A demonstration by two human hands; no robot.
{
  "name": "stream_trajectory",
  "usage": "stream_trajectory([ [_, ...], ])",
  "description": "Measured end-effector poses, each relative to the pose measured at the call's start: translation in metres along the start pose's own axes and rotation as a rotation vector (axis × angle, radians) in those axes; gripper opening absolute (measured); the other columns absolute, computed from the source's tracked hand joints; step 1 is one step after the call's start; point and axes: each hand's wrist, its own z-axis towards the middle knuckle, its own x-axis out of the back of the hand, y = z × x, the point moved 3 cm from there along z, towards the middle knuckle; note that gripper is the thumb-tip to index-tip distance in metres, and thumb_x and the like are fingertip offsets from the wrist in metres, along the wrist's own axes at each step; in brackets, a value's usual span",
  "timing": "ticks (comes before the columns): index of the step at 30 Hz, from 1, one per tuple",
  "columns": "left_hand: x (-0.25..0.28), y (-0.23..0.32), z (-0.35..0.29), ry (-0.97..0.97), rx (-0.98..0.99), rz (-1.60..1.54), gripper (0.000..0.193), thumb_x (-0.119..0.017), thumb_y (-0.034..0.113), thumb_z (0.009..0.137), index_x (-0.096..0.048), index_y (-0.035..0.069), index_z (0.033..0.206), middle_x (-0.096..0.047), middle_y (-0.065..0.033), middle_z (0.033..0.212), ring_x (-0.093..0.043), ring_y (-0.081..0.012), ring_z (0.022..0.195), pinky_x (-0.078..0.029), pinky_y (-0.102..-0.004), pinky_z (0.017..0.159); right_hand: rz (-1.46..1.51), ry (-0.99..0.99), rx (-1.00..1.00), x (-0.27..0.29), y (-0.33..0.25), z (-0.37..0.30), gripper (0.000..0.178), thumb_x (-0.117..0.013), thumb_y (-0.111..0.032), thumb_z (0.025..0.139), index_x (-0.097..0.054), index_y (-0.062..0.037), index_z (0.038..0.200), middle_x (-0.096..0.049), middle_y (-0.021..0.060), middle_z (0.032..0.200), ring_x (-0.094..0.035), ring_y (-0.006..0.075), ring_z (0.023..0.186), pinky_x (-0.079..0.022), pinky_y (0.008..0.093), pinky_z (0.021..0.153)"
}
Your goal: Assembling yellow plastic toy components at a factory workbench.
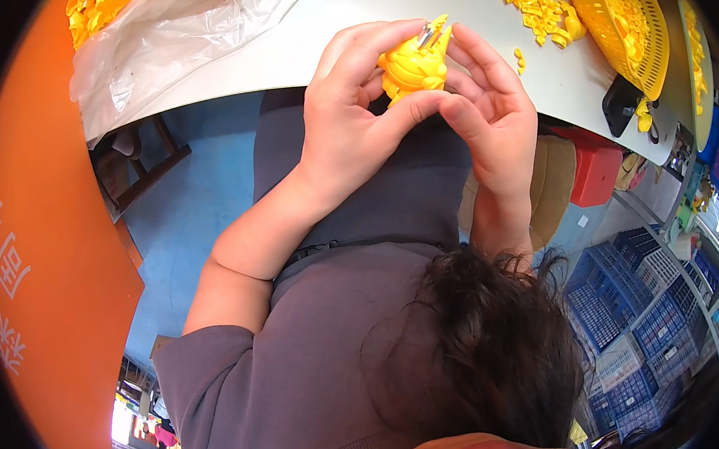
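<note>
Yellow figure [414, 71] noted between the two hands, at the near edge of the white table [316, 50], in front of the dark-clothed lap; clearance above the surface cannot be judged. Its rounded body is clamped in the left hand [344, 102], fingers bent over the far side and thumb laid along the near underside. The right hand [497, 113] is cupped at the other flank, its thumb brought up to the left thumb; whether any weight is borne by it cannot be told, the contact being partly hidden. A small silvery piece [428, 34] is seen at the top, beside a pointed yellow tip; whether it is fixed there or belongs to a tool cannot be made out. By its gloss and moulded ridges, the figure is judged to be plastic: light, probably fairly stiff, perhaps a little slippery under damp fingers. Purchase should be offered by the bulging middle and its ridges, best taken from both flanks with modest pressure; the slender tip is judged the weakest part and better left unloaded, and the silvery piece, possibly sharp, is better cleared by the fingertips. Loose yellow pieces [537, 9] are scattered across the tabletop, near a yellow perforated basket [656, 58].
</note>
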Motion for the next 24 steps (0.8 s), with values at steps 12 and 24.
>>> stream_trajectory([
  [12, 0.0018, 0.0005, -0.0006, -0.122, 0.115, -0.251, 0.040, -0.063, 0.001, 0.094, -0.055, -0.002, 0.133, -0.051, -0.0117, 0.128, -0.058, -0.0205, 0.117, -0.052, -0.0317, 0.098, -0.072, 0.017, -0.088, 0.0091, -0.0060, 0.0068, 0.064, -0.075, 0.007, 0.082, -0.045, 0.0102, 0.138, -0.058, 0.0216, 0.130, -0.065, 0.0224, 0.109, -0.057, 0.0318, 0.091],
  [24, 0.0057, 0.0049, 0.0016, -0.136, 0.120, -0.187, 0.036, -0.054, 0.008, 0.101, -0.053, -0.005, 0.133, -0.051, -0.0197, 0.139, -0.058, -0.0255, 0.122, -0.050, -0.0340, 0.100, -0.176, 0.049, 0.042, 0.0046, -0.0091, 0.0033, 0.068, -0.080, 0.007, 0.076, -0.048, 0.0092, 0.136, -0.063, 0.0198, 0.123, -0.066, 0.0216, 0.106, -0.057, 0.0318, 0.091],
])
